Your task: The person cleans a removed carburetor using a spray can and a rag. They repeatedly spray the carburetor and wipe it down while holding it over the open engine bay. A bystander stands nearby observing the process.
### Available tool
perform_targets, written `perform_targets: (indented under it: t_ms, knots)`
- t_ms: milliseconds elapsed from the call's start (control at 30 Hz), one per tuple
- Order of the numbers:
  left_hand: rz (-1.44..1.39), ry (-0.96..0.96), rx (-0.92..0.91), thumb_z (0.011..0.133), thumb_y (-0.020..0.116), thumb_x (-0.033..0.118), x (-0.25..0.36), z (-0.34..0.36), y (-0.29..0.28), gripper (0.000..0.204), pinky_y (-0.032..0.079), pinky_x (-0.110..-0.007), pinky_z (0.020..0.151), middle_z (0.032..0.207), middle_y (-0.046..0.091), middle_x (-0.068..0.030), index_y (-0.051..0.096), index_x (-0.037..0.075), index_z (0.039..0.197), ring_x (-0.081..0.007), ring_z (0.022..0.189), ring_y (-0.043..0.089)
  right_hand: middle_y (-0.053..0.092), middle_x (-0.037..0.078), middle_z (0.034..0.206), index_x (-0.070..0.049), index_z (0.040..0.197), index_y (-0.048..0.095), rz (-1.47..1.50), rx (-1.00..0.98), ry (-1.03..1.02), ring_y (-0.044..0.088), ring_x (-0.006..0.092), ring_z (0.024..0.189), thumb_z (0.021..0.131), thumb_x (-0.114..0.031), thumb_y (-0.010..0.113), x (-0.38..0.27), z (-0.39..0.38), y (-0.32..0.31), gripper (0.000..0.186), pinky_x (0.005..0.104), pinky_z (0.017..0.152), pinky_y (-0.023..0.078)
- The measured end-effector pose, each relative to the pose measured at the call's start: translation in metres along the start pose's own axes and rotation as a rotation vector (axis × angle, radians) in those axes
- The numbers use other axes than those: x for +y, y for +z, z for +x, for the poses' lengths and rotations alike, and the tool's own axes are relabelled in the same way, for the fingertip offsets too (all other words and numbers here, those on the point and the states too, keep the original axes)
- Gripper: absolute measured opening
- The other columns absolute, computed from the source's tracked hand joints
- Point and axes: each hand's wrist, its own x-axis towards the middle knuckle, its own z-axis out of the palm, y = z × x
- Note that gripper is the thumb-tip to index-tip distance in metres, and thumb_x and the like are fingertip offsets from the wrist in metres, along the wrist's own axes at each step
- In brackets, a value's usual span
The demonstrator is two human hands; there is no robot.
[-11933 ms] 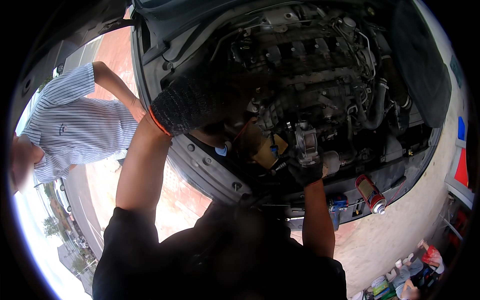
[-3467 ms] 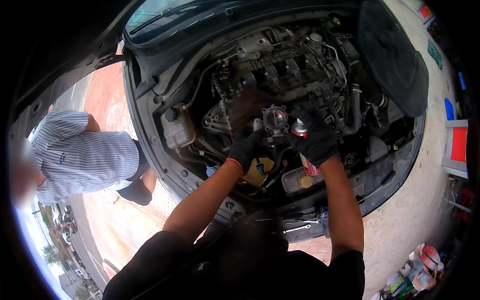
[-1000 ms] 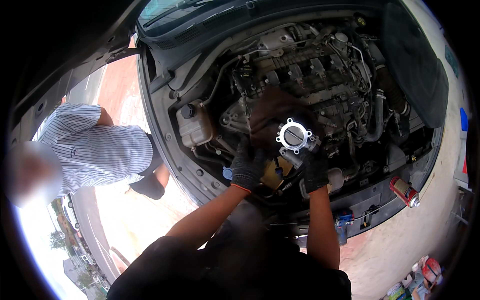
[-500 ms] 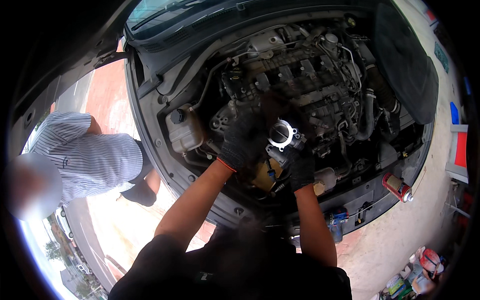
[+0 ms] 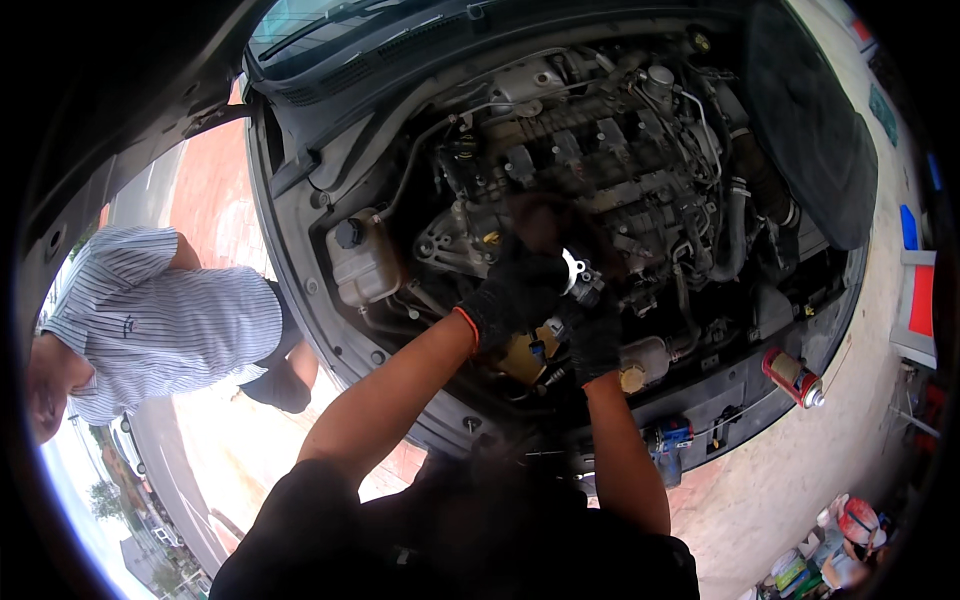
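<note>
- A cloudy plastic tank (image 5: 365, 265) with a black cap and a reservoir (image 5: 650, 358) with a yellow cap are sitting in the engine bay (image 5: 320, 295), contents not showing
- A red metal spray can (image 5: 790, 377) is lying along the front edge
- A shiny, curved metal part (image 5: 573, 268) is showing above the engine (image 5: 600, 180), brown cloth (image 5: 553, 222) bunching behind it
- The right hand (image 5: 592, 338), in dark knit, is gripping the part from below
- The left hand (image 5: 505, 302), likewise gloved, is partly covering it; shadow is hiding whether its fingers are clasping the cloth

A striped-shirted bystander (image 5: 180, 315) stands beside the engine bay (image 5: 318, 285)'s left edge, a pale coolant reservoir (image 5: 366, 265) just inside.
</note>
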Motion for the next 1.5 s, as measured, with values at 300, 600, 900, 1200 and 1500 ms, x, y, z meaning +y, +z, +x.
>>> perform_targets:
  t_ms: [300,600,900,1200,1500]
  knots:
    - [-0.859,-0.740,0.036,0.090,0.069,0.022,0.020,-0.019,-0.037,0.032,0.051,-0.039,0.096,0.116,0.069,-0.0167,0.069,0.010,0.119,-0.0308,0.113,0.065,0.067,0.007,0.118,-0.004,0.125,0.060,0.085,-0.028,0.113,0.064,0.0167,0.105,0.075,-0.020,0.085,0.000,-0.001,-0.005,0.058,0.0343,0.094,0.052]
    - [0.072,-0.512,-0.155,0.085,0.068,0.023,0.051,-0.008,-0.048,0.045,0.056,-0.043,0.088,0.147,0.051,-0.0179,0.062,0.014,0.128,-0.0325,0.129,0.057,0.066,0.006,0.115,-0.004,0.127,0.058,-0.082,-0.001,0.152,0.064,0.0161,0.103,0.077,-0.020,0.086,-0.004,-0.002,0.002,0.059,0.0347,0.092,0.053]
    - [-0.023,-0.545,0.025,0.086,0.066,0.018,0.056,-0.013,-0.025,0.035,0.053,-0.049,0.094,0.144,0.050,-0.0184,0.062,0.009,0.119,-0.0399,0.128,0.055,0.066,0.006,0.114,-0.005,0.124,0.058,-0.165,0.021,-0.006,0.064,0.0150,0.100,0.081,-0.016,0.083,-0.010,-0.001,0.011,0.050,0.0332,0.090,0.053]
    - [-0.257,-0.032,-0.111,0.079,0.072,0.026,-0.004,-0.030,-0.015,0.040,0.055,-0.049,0.090,0.125,0.063,-0.0157,0.067,0.012,0.116,-0.0376,0.115,0.064,0.065,0.004,0.115,-0.005,0.128,0.058,-0.034,-0.073,0.156,0.063,0.0130,0.101,0.080,-0.010,0.082,-0.002,-0.004,-0.010,0.054,0.0302,0.090,0.054]
    - [0.085,-0.583,-0.200,0.087,0.064,0.015,0.052,-0.026,-0.039,0.051,0.055,-0.047,0.092,0.153,0.044,-0.0176,0.056,0.019,0.137,-0.0365,0.115,0.065,0.067,0.005,0.120,-0.004,0.131,0.059,-0.387,-0.044,-0.118,0.064,0.0170,0.107,0.080,-0.011,0.078,0.025,0.004,-0.007,0.054,0.0312,0.093,0.052]
